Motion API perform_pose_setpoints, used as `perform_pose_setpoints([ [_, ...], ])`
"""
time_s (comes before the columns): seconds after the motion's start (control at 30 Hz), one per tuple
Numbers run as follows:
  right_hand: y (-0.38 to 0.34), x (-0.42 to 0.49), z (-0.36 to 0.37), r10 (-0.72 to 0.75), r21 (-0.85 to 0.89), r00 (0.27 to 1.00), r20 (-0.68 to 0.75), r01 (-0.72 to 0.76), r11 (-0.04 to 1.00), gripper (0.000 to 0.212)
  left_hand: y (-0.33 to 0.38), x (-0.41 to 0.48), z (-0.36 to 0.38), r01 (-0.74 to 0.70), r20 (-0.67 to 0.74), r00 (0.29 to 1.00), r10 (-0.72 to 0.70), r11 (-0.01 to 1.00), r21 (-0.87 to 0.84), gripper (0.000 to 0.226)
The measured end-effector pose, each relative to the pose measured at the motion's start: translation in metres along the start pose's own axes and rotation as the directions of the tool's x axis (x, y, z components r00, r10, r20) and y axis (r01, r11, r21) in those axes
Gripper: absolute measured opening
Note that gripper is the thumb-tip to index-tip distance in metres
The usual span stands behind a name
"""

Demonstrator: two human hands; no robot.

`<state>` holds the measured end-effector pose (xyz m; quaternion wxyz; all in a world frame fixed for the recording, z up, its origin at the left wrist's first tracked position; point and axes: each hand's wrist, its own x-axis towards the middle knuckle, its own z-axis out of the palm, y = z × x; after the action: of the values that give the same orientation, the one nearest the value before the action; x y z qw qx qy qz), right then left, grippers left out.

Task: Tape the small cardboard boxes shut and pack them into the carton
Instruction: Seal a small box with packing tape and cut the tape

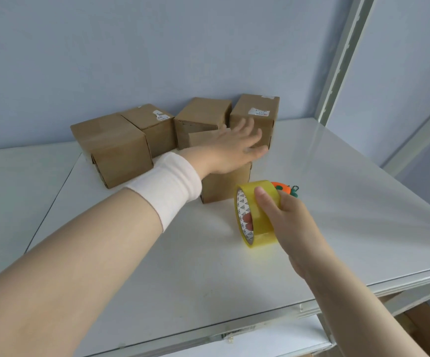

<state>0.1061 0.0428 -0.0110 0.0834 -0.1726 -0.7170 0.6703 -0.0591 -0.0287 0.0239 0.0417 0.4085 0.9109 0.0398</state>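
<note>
Several small brown cardboard boxes stand at the back of the white table (337,202). My left hand (231,148), with a white wristband, lies flat with straight fingers on top of the nearest box (224,186). Behind it stand a box with a white label (257,112), a plain box (201,117), another labelled box (152,124) and a box at the left (113,148). My right hand (283,217) grips a roll of yellowish clear tape (255,215), thumb on its outer face and fingers through the core, held just above the table. No carton is in view.
A small orange and green object (284,189) lies on the table behind the tape roll. A white metal shelf post (342,57) rises at the right. The blue wall is close behind the boxes. The table's front edge (234,325) runs below my arms.
</note>
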Motion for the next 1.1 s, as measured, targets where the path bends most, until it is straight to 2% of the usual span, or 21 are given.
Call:
perform_pose_setpoints([
  [0.13,-0.004,0.001,0.002,0.034,-0.003,0.999,-0.022,-0.034,0.999,0.037,0.0,0.002,0.014,-0.023,0.011,1.0,0.022,0.996,0.081,0.059],
  [0.2,-0.007,0.001,0.001,0.054,-0.001,0.999,-0.005,-0.054,0.999,0.035,0.002,-0.004,0.009,-0.01,-0.045,0.999,0.009,1.0,-0.018,0.06],
  [0.23,-0.008,0.001,-0.001,0.064,0.003,0.998,0.01,-0.064,0.998,0.035,0.007,-0.01,0.006,0.001,-0.141,0.99,-0.02,0.991,-0.133,0.059],
  [0.27,-0.008,0.0,-0.003,0.072,0.006,0.997,0.026,-0.072,0.997,0.034,0.012,-0.019,0.004,0.002,-0.291,0.953,-0.083,0.963,-0.269,0.052],
  [0.33,-0.01,-0.001,-0.006,0.069,0.001,0.995,0.068,-0.07,0.998,0.031,0.028,-0.046,0.004,-0.067,-0.608,0.755,-0.246,0.893,-0.445,0.024],
  [0.37,-0.01,0.0,-0.008,0.069,-0.003,0.993,0.093,-0.069,0.998,0.03,0.034,-0.059,0.005,-0.049,-0.654,0.68,-0.33,0.87,-0.49,0.014],
  [0.4,-0.009,0.001,-0.01,0.067,-0.007,0.991,0.118,-0.067,0.998,0.028,0.037,-0.069,0.008,0.023,-0.613,0.674,-0.412,0.841,-0.54,0.015],
  [0.5,-0.01,0.006,-0.018,0.073,-0.096,0.979,0.189,-0.056,0.994,0.037,0.041,-0.087,0.025,0.269,-0.323,0.755,-0.57,0.719,-0.641,0.035],
  [0.6,-0.011,0.019,-0.035,0.099,-0.18,0.97,0.22,-0.059,0.982,0.046,0.048,-0.086,0.031,0.4,-0.217,0.725,-0.653,0.656,-0.64,0.057],
  [0.67,-0.007,0.036,-0.045,0.016,-0.246,0.987,0.162,0.025,0.969,0.042,0.048,-0.079,0.033,0.412,-0.132,0.712,-0.689,0.562,-0.717,0.059],
  [0.7,-0.004,0.048,-0.051,-0.068,-0.365,0.992,0.103,0.101,0.926,0.037,0.05,-0.076,0.032,0.381,-0.085,0.708,-0.701,0.481,-0.79,0.058],
  [0.77,0.004,0.072,-0.061,-0.21,-0.647,0.977,0.029,0.179,0.741,0.034,0.051,-0.073,0.033,0.321,-0.002,0.688,-0.726,0.306,-0.896,0.057],
  [0.87,0.013,0.093,-0.068,-0.162,-0.851,0.985,0.061,0.136,0.507,0.049,0.052,-0.067,0.038,0.267,0.087,0.686,-0.723,0.139,-0.954,0.032],
  [0.93,0.016,0.099,-0.068,-0.115,-0.881,0.989,0.096,0.138,0.453,0.047,0.054,-0.067,0.036,0.233,0.109,0.69,-0.716,0.077,-0.97,0.027],
  [1.0,0.02,0.103,-0.067,-0.105,-0.869,0.987,0.12,0.155,0.469,0.043,0.052,-0.068,0.036,0.217,0.142,0.7,-0.7,0.019,-0.976,0.019],
  [1.03,0.02,0.104,-0.066,-0.113,-0.846,0.986,0.12,0.161,0.509,0.04,0.05,-0.068,0.036,0.215,0.165,0.708,-0.687,-0.013,-0.977,0.016],
  [1.1,0.021,0.108,-0.065,-0.18,-0.717,0.979,0.099,0.195,0.669,0.03,0.046,-0.07,0.036,0.217,0.197,0.726,-0.659,-0.052,-0.975,0.012],
])
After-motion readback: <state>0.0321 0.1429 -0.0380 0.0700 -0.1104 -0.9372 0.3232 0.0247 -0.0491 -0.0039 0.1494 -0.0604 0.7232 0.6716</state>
